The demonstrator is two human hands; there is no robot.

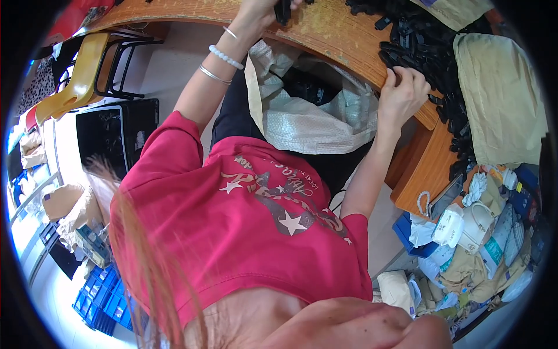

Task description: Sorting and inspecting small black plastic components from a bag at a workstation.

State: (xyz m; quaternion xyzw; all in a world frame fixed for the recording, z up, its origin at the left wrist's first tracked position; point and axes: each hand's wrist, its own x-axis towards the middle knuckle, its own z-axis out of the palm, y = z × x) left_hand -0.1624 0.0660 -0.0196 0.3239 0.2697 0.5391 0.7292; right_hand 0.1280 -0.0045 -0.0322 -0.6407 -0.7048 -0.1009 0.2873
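My left hand (pixel 260 13) is at the top edge of the view, over the wooden table (pixel 331 35). Its fingers are closed on a small black plastic part (pixel 283 11), partly cut off by the frame. On the table's near edge, at the right, my right hand (pixel 404 96) rests with bent fingers against a heap of small black plastic parts (pixel 410 43). Whatever its fingertips grip is hidden. Between my arms, below the table edge, a white woven sack (pixel 317 131) hangs open over my lap, with black pieces (pixel 311 92) inside.
Beige sacks (pixel 497 99) lie beside the heap at the right. Farther down are a phone (pixel 447 195), a beaded bracelet (pixel 423 203), a white bag (pixel 478 227) and piled wrappings. A yellow chair (pixel 81 81), a black bin (pixel 116 134) and blue crates (pixel 104 296) stand at the left.
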